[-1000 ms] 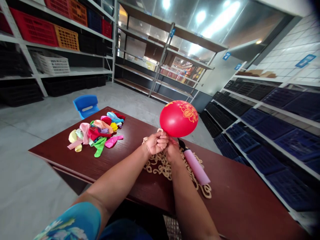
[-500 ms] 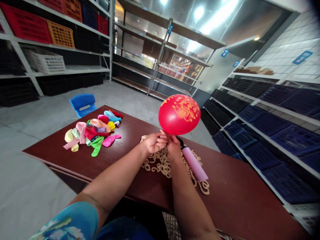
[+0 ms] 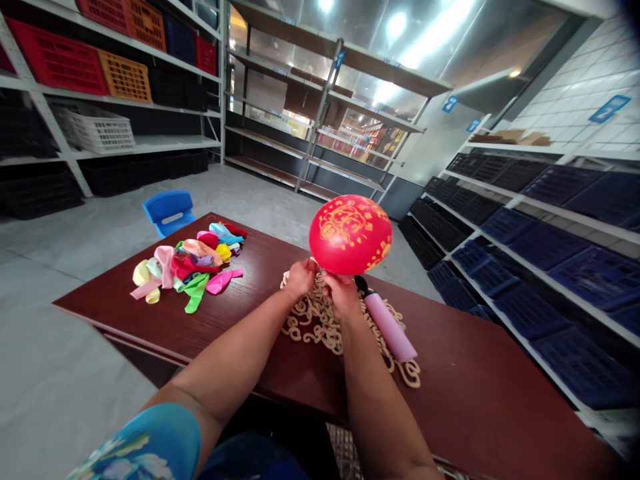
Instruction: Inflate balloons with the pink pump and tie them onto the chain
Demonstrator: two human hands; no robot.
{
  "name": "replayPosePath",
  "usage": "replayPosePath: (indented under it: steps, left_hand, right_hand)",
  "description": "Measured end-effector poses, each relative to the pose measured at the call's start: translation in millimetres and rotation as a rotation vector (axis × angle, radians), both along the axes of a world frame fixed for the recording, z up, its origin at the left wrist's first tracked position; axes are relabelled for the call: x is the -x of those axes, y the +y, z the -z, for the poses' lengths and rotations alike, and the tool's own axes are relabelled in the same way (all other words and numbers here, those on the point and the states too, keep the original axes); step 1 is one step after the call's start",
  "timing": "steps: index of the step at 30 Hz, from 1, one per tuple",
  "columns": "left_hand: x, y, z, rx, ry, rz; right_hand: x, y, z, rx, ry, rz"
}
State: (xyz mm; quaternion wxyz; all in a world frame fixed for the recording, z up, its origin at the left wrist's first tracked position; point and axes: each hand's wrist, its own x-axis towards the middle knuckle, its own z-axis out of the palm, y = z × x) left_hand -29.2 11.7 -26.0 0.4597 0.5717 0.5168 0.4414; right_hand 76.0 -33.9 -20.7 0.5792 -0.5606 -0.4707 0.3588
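An inflated red balloon (image 3: pixel 351 235) with a yellow printed pattern is held up over the far side of the table. My left hand (image 3: pixel 301 278) pinches at its neck with closed fingers. Close beside it, my right hand (image 3: pixel 343 293) is closed at the balloon's underside, also on the neck. The neck itself is mostly hidden by the fingers. Below both hands lies a heap of beige rope (image 3: pixel 320 323) in loose curls. A pink cylinder with a black end (image 3: pixel 391 328), apparently a hand pump, rests on the rope to the right of my right hand.
A pile of uninflated balloons (image 3: pixel 193 263) in many colours lies on the left of the dark brown table (image 3: pixel 465 380). Behind the table stands a blue chair (image 3: pixel 169 212). Shelves with crates (image 3: pixel 560 267) line the right side; more crates (image 3: pixel 125 75) fill the left shelves.
The balloon has turned, shifted slightly left and dropped a little. My left hand has moved slightly up and away from my right hand, which has tilted.
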Motion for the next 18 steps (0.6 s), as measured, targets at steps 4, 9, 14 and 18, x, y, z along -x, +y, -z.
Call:
replayPosePath:
  steps: [4, 9, 14, 18]
  left_hand:
    - [4, 5, 1.1, -0.051, 0.23, -0.102]
    - [1, -2, -5.0, -0.124, 0.357, -0.1]
    - [-5, -7, -3.1, -0.198, 0.448, -0.077]
    - [-7, -7, 0.6, -0.279, 0.432, -0.048]
  right_hand:
    - [11, -6, -7.3, 0.099, 0.146, -0.074]
    - [14, -6, -5.2, -0.026, 0.101, -0.133]
    - [3, -7, -9.1, -0.279, -0.322, -0.007]
    - [-6, -7, -14.0, -0.412, -0.57, 0.023]
